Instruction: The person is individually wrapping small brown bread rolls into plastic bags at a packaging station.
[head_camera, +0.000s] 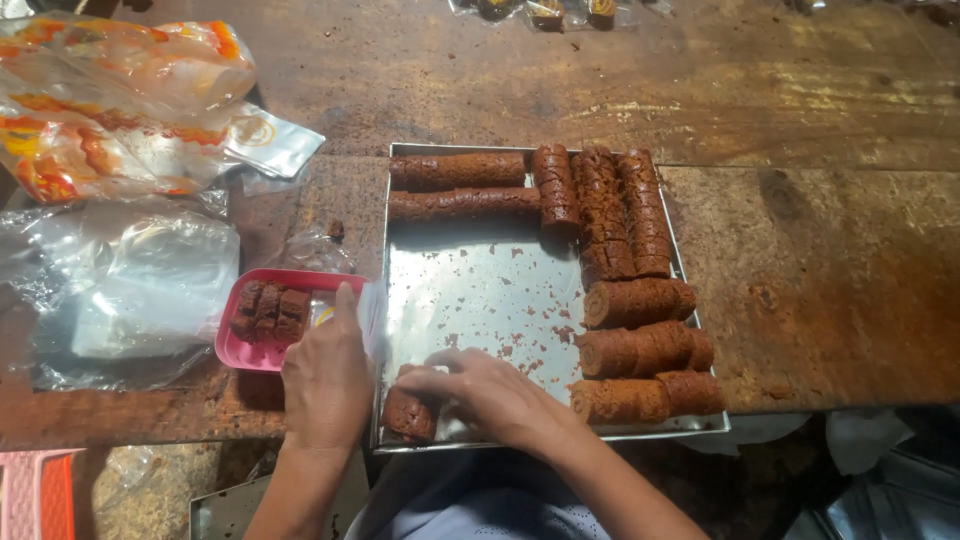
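Observation:
A square metal tray (470, 290) lies on the wooden table and holds several long brown cake rolls (640, 300) along its back and right side. My right hand (490, 395) rests at the tray's front left corner, fingers closed on a short brown cake piece (410, 412). My left hand (325, 385) sits just left of the tray, thumb touching the rim of a small pink plastic tray (240, 350). That pink tray holds a few cut cake pieces (268, 312).
Clear plastic bags (140, 290) and orange-printed wrappers (110, 100) are piled at the left. Wrapped cake pieces (545, 12) lie at the far edge. A pink basket (35, 495) stands at the lower left. Bare wood (830, 280) extends to the right.

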